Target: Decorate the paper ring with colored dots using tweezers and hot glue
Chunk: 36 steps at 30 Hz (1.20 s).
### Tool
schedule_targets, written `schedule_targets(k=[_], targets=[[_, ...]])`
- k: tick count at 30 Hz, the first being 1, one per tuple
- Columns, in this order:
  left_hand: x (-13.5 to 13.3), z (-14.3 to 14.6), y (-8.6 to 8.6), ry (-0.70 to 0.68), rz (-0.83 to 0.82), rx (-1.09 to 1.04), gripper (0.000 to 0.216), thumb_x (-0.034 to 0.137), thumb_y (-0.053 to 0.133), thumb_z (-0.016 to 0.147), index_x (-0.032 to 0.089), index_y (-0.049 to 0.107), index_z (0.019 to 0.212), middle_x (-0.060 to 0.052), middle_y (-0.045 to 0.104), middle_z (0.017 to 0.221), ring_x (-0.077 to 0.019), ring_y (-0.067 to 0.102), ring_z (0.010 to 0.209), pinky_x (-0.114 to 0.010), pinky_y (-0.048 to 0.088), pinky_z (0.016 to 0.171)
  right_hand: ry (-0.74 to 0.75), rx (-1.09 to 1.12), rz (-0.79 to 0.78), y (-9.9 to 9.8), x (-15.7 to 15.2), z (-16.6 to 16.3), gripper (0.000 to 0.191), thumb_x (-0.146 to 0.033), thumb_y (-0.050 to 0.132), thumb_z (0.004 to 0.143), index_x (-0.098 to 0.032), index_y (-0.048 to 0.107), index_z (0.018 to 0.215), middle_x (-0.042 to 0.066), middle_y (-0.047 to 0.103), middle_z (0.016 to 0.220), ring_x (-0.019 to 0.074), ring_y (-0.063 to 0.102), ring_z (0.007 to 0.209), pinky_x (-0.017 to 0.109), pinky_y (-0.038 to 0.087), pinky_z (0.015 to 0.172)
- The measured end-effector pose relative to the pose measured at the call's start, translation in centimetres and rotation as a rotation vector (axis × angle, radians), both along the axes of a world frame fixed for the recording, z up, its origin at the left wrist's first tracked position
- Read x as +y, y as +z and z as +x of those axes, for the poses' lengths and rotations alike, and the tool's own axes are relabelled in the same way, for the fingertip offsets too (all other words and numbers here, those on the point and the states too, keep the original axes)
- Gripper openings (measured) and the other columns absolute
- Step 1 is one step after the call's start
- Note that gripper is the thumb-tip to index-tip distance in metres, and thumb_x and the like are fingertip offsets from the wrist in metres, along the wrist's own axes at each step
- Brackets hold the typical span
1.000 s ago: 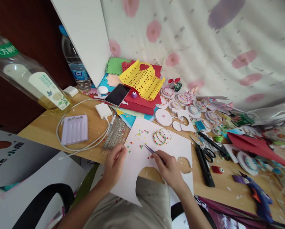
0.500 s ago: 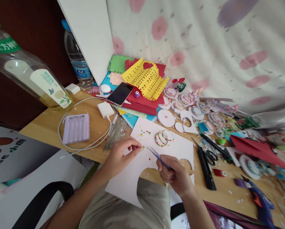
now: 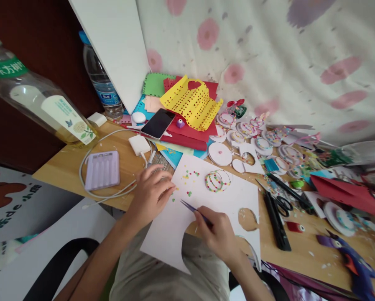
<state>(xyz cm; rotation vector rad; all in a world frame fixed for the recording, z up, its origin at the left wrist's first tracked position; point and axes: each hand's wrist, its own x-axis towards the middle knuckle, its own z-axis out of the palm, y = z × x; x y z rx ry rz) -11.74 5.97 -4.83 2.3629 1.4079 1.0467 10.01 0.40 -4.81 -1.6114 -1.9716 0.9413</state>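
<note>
My right hand (image 3: 217, 230) grips blue tweezers (image 3: 189, 206) whose tips point left, just above a white paper sheet (image 3: 234, 202) with round cutouts. Over the sheet's left edge, my left hand (image 3: 151, 192) is held with fingers stretched and apart; nothing shows in it. Tiny green and red pieces (image 3: 189, 193) lie near the tweezer tips and the left fingertips. More red, yellow and green bits (image 3: 187, 173) are scattered farther back on the paper. Several thin rings (image 3: 215, 182) dotted with red, green and yellow rest together on the sheet. A bundle of thin metal sticks (image 3: 160, 161) is partly hidden behind my left hand.
A lilac power bank (image 3: 102, 170) and white cable lie left, near a phone (image 3: 157, 123) and yellow punched sheet (image 3: 192, 104). To the right are white discs with decorated rings (image 3: 262, 146), scissors (image 3: 284, 205), a black cutter (image 3: 276, 221) and a glue gun (image 3: 347, 255).
My left hand has drawn back to the left and opened from a pinch. My right hand has brought the tweezers left and toward me. The view has shifted slightly.
</note>
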Motion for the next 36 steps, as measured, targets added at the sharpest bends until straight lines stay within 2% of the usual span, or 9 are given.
schedule_targets(k=[3, 6, 10, 13, 17, 20, 25, 30, 36], targets=[[-0.4, -0.7, 0.3, 0.011, 0.005, 0.008, 0.026, 0.020, 0.058, 0.094, 0.020, 0.058, 0.068, -0.001, 0.068, 0.072, -0.0286, 0.061, 0.104, -0.048, 0.034, 0.093, 0.092, -0.143, 0.160, -0.6, -0.2, -1.2, 0.035, -0.030, 0.041, 0.096, -0.020, 0.042, 0.062, -0.005, 0.039, 0.049, 0.0079, 0.033, 0.043, 0.025, 0.022, 0.048], [-1.2, -1.4, 0.3, 0.017, -0.037, -0.020, 0.027, 0.018, 0.053, 0.096, 0.019, 0.060, 0.070, -0.003, 0.069, 0.079, -0.0252, 0.062, 0.095, -0.045, 0.037, 0.087, 0.143, -0.274, 0.273, -1.1, -0.1, -1.9, 0.032, -0.024, 0.041, 0.095, -0.020, 0.044, 0.063, -0.003, 0.048, 0.049, 0.0094, 0.041, 0.043, 0.027, 0.021, 0.049], [-2.7, -2.1, -0.5, 0.051, -0.143, -0.101, 0.018, 0.018, 0.051, 0.096, 0.020, 0.068, 0.090, -0.006, 0.067, 0.095, -0.0223, 0.061, 0.092, -0.040, 0.043, 0.084, 0.165, -0.361, 0.288, -1.2, 0.2, -2.0, 0.030, -0.021, 0.041, 0.093, -0.020, 0.047, 0.064, -0.001, 0.053, 0.049, 0.0107, 0.044, 0.041, 0.029, 0.018, 0.049], [-3.5, -2.2, -1.5, 0.073, -0.195, -0.153, 0.017, 0.018, 0.053, 0.095, 0.021, 0.068, 0.104, -0.007, 0.065, 0.100, -0.0222, 0.060, 0.097, -0.038, 0.045, 0.087, 0.146, -0.288, 0.276, -1.1, 0.2, -1.6, 0.031, -0.023, 0.041, 0.093, -0.020, 0.044, 0.063, -0.002, 0.050, 0.048, 0.0100, 0.042, 0.041, 0.027, 0.020, 0.049], [-4.0, -1.5, -2.1, 0.065, -0.229, -0.189, 0.018, 0.018, 0.058, 0.092, 0.022, 0.069, 0.106, -0.007, 0.066, 0.103, -0.0232, 0.060, 0.099, -0.040, 0.046, 0.090, 0.062, -0.077, 0.208, -0.7, -0.1, -0.8, 0.035, -0.028, 0.041, 0.097, -0.021, 0.038, 0.062, -0.005, 0.041, 0.049, 0.0077, 0.035, 0.042, 0.023, 0.024, 0.048], [-3.9, -0.2, -1.7, 0.024, -0.326, -0.309, 0.018, 0.020, 0.058, 0.093, 0.022, 0.071, 0.106, -0.008, 0.067, 0.104, -0.0228, 0.062, 0.101, -0.038, 0.048, 0.091, 0.035, 0.038, 0.175, -0.2, -0.4, -0.4, 0.037, -0.030, 0.042, 0.098, -0.021, 0.036, 0.063, -0.006, 0.036, 0.051, 0.0071, 0.032, 0.044, 0.022, 0.024, 0.046], [-3.5, 1.7, -0.3, -0.039, -0.541, -0.571, 0.018, 0.026, 0.056, 0.095, 0.021, 0.073, 0.097, -0.006, 0.070, 0.100, -0.0190, 0.066, 0.098, -0.030, 0.051, 0.087, 0.057, 0.103, 0.195, 0.6, -0.9, -0.2, 0.036, -0.027, 0.043, 0.098, -0.021, 0.035, 0.064, -0.006, 0.037, 0.053, 0.0070, 0.032, 0.046, 0.022, 0.024, 0.047], [-2.9, 2.0, 0.5, -0.041, -0.520, -0.568, 0.016, 0.025, 0.060, 0.093, 0.018, 0.072, 0.084, -0.005, 0.070, 0.087, -0.0179, 0.066, 0.088, -0.029, 0.050, 0.081, 0.054, 0.095, 0.216, 0.6, -1.0, 0.2, 0.036, -0.028, 0.043, 0.098, -0.020, 0.037, 0.063, -0.006, 0.036, 0.052, 0.0069, 0.031, 0.045, 0.022, 0.024, 0.047], [-1.9, 1.8, 0.1, 0.081, -0.311, -0.388, 0.011, 0.021, 0.062, 0.090, 0.018, 0.072, 0.085, -0.006, 0.071, 0.088, -0.0201, 0.064, 0.085, -0.033, 0.048, 0.079, -0.101, -0.044, 0.246, -0.3, -0.5, 1.3, 0.035, -0.034, 0.043, 0.097, -0.020, 0.045, 0.066, -0.006, 0.038, 0.048, 0.0080, 0.035, 0.041, 0.023, 0.023, 0.046]])
